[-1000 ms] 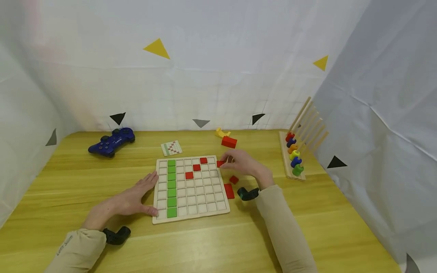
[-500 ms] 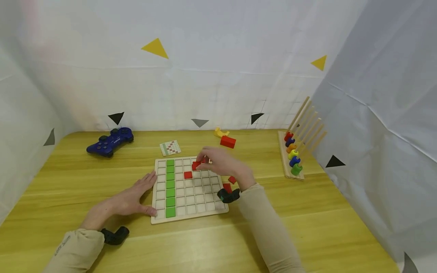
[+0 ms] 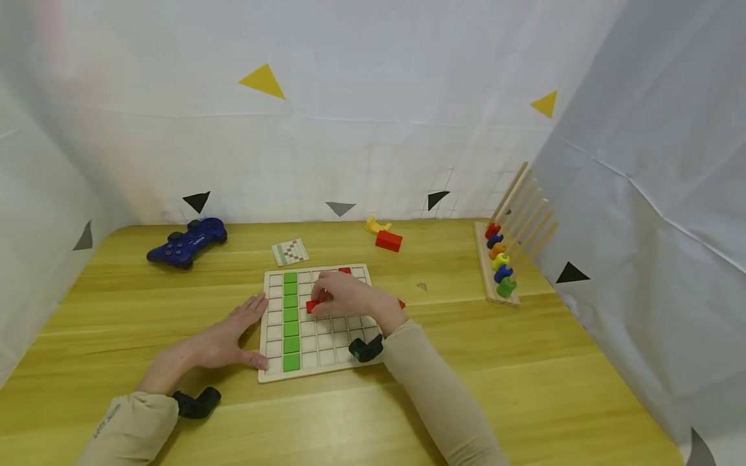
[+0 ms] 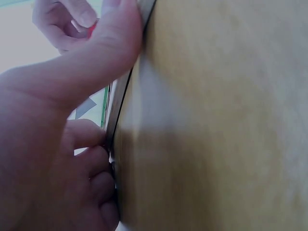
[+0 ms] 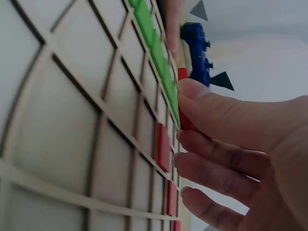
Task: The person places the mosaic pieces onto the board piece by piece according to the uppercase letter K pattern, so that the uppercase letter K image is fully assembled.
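Note:
A square wooden grid board [image 3: 309, 359] lies on the table, with a column of green tiles [image 3: 291, 315] near its left side. My left hand [image 3: 227, 340] rests along the board's left edge, fingers spread, thumb on the near corner. Over the board, my right hand [image 3: 350, 294] pinches a red square tile [image 3: 311, 307] between thumb and fingers, just right of the green column. In the right wrist view that tile [image 5: 182, 73] stands edge-on off the grid. Several red tiles [image 5: 163, 147] sit in a diagonal on the board, partly hidden by the hand in the head view.
Behind the board lies a small pattern card [image 3: 290, 252]. A blue game controller [image 3: 188, 243] is at back left. A red block [image 3: 388, 241] and a yellow piece [image 3: 377, 225] lie at the back. A peg rack [image 3: 488, 268] stands right; a loose red tile [image 3: 401, 303] shows beside my right wrist.
My right hand has picked up a red tile from the board's right side and carried it left and nearer over the grid. The left hand stays in place.

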`<action>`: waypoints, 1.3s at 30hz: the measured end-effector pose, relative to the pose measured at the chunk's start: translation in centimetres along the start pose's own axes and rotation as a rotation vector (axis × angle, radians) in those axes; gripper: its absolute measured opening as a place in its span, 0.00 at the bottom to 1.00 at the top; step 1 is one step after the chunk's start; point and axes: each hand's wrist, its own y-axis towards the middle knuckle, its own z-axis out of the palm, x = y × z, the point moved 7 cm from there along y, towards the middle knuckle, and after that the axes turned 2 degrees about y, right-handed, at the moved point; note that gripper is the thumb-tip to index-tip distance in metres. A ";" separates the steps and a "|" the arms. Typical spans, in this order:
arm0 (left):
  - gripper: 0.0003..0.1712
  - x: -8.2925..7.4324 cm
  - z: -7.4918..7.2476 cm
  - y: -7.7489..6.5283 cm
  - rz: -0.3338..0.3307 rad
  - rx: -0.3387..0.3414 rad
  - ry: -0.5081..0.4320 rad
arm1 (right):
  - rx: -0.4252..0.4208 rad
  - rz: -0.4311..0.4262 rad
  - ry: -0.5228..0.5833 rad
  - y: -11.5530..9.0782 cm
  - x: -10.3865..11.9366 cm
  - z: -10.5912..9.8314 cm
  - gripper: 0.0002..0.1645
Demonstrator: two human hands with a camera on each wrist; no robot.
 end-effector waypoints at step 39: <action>0.70 0.0 0.0 0.0 -0.003 -0.001 -0.007 | -0.027 0.017 0.062 0.9 0.1 1.8 0.08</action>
